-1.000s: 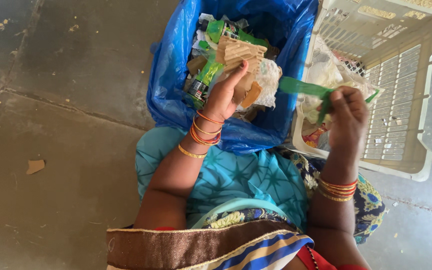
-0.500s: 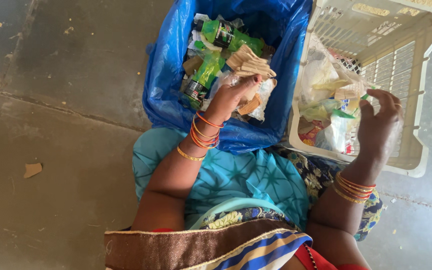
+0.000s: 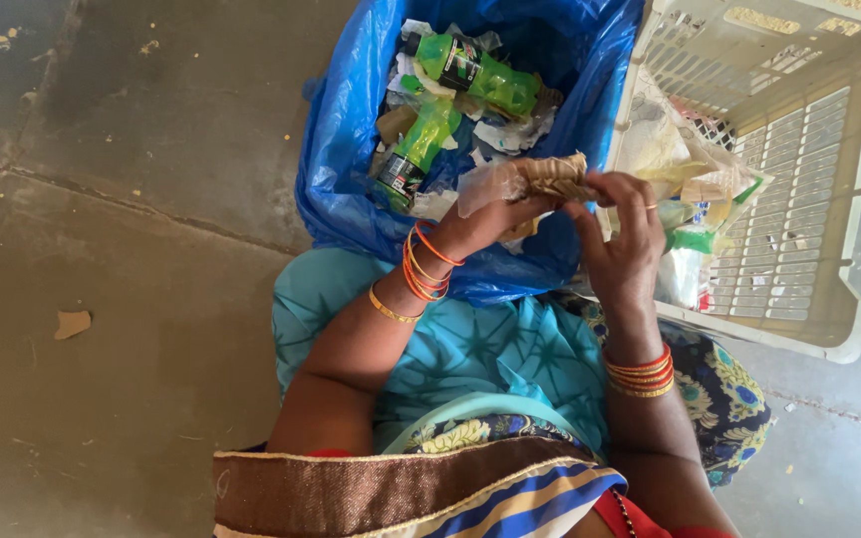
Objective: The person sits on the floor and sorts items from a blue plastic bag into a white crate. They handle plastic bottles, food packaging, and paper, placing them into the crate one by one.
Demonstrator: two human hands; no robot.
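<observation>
Holding a crumpled bundle of brown corrugated cardboard and clear plastic film between both hands, I have it raised over the near edge of the open blue plastic bag. My left hand is clenched around the underside of the bundle, palm turned up, with orange and gold bangles at the wrist. My right hand pinches the bundle's right end, fingers curled over the ribbed brown cardboard, and red and gold bangles sit on that wrist too. The cardboard looks creased and folded, its ridges showing, while the plastic part is whitish, wrinkled and partly see-through on the left side of the bundle.

Only 1 view, from my head looking down, shows all this. Inside the blue bag lie 2 green plastic bottles with dark labels, among torn white paper and brown scraps. Just right of the bag stands a cream slatted plastic crate, tipped toward me, with a heap of crumpled wrappers and plastic bags in its near corner. My turquoise patterned clothing fills the lower middle. A small brown cardboard scrap lies on the grey stone floor, well apart to the left.
</observation>
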